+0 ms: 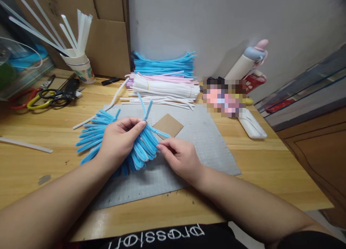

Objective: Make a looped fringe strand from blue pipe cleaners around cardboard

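Note:
Between my hands, above the grey cutting mat (200, 151), is a fan of looped blue pipe cleaners (143, 148). My left hand (121, 137) is closed on the fan near its upper edge, thumb and fingers pinching where two loose ends stick up. My right hand (181, 155) pinches the end of a blue pipe cleaner loop (159, 132) on the fan's right side. A square of brown cardboard (173, 124) lies on the mat just behind my right hand. Part of the fan is hidden behind my left hand.
Behind the mat lie bundles of blue (164, 65) and white pipe cleaners (164, 87), with pink ones between. Scissors (51, 97) and a paper cup (81, 66) of white strips stand left. A bottle (243, 63) and a white case (251, 124) are right.

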Motion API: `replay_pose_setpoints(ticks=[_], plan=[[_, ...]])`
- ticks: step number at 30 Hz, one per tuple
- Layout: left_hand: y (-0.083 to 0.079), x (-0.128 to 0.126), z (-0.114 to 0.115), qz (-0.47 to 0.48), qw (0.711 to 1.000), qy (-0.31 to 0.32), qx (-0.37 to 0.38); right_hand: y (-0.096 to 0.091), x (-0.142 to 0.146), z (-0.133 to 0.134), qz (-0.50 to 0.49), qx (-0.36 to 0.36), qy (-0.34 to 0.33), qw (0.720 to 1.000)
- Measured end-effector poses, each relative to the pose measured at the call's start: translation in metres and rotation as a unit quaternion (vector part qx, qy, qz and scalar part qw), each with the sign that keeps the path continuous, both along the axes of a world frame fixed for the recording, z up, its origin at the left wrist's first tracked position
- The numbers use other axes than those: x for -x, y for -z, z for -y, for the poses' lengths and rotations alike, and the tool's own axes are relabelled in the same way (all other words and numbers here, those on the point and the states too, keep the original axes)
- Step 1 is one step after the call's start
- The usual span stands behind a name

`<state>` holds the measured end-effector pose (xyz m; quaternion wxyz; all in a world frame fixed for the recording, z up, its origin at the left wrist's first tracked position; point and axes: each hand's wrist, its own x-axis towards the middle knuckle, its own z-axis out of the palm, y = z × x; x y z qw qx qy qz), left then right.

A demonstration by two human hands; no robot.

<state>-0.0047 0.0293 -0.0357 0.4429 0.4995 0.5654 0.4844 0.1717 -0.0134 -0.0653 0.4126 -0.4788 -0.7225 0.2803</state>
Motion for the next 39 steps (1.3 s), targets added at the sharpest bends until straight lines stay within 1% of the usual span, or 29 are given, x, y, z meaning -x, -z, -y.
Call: replay_pose_setpoints(ticks=[2, 3, 5, 8, 10, 13, 16, 17, 19, 23, 28, 31, 33, 36, 37, 38, 39], plan=[[-0.001, 0.002, 0.0, 0.021, 0.999, 0.025, 0.006, -0.007, -0.008, 0.0, 0.055, -0.066, 0.025, 0.996], [-0.001, 0.002, 0.0, 0.031, 0.999, 0.036, 0.009, -0.01, -0.012, -0.001, 0.062, -0.084, 0.044, 0.994], [-0.002, 0.002, 0.001, 0.034, 0.998, 0.049, 0.012, -0.013, -0.016, -0.005, 0.056, -0.082, 0.056, 0.993], [-0.002, 0.002, 0.001, 0.029, 0.998, 0.057, 0.012, -0.011, -0.015, -0.009, 0.043, -0.013, -0.008, 0.999], [-0.002, 0.001, 0.001, 0.021, 0.998, 0.055, 0.009, -0.007, -0.012, -0.01, 0.023, 0.036, -0.031, 0.999], [-0.001, 0.001, 0.001, -0.004, 0.999, 0.046, -0.009, -0.002, -0.007, -0.01, -0.02, 0.107, -0.01, 0.994], [0.002, 0.002, 0.002, -0.043, 0.998, 0.045, -0.033, 0.0, -0.006, -0.011, -0.069, 0.197, 0.0, 0.978], [0.003, 0.002, 0.003, -0.055, 0.997, 0.045, -0.04, 0.0, -0.006, -0.012, -0.076, 0.211, 0.001, 0.974], [0.004, 0.002, 0.003, -0.073, 0.995, 0.044, -0.047, -0.002, -0.006, -0.012, -0.067, 0.201, 0.009, 0.977], [0.003, 0.003, 0.004, -0.086, 0.994, 0.038, -0.052, -0.007, -0.005, -0.009, 0.0, 0.126, 0.03, 0.992], [0.001, 0.001, 0.005, -0.067, 0.996, 0.033, -0.042, -0.007, -0.004, -0.008, 0.026, 0.124, 0.009, 0.992], [0.0, 0.0, 0.004, -0.055, 0.998, 0.033, -0.028, -0.006, -0.006, -0.009, 0.099, 0.085, -0.014, 0.991], [0.0, -0.001, 0.004, -0.052, 0.998, 0.032, -0.025, -0.006, -0.007, -0.009, 0.162, 0.064, -0.022, 0.984], [-0.001, 0.001, 0.003, -0.056, 0.997, 0.038, -0.032, -0.008, -0.009, -0.008, 0.228, 0.072, -0.023, 0.971], [-0.001, 0.001, 0.003, -0.063, 0.996, 0.048, -0.035, -0.008, -0.01, -0.008, 0.23, 0.078, -0.022, 0.97], [-0.002, 0.002, 0.003, -0.073, 0.994, 0.066, -0.037, -0.009, -0.01, -0.007, 0.211, 0.083, -0.02, 0.974], [-0.002, 0.002, 0.004, -0.087, 0.991, 0.09, -0.037, -0.01, -0.011, -0.007, 0.167, 0.088, -0.017, 0.982]])
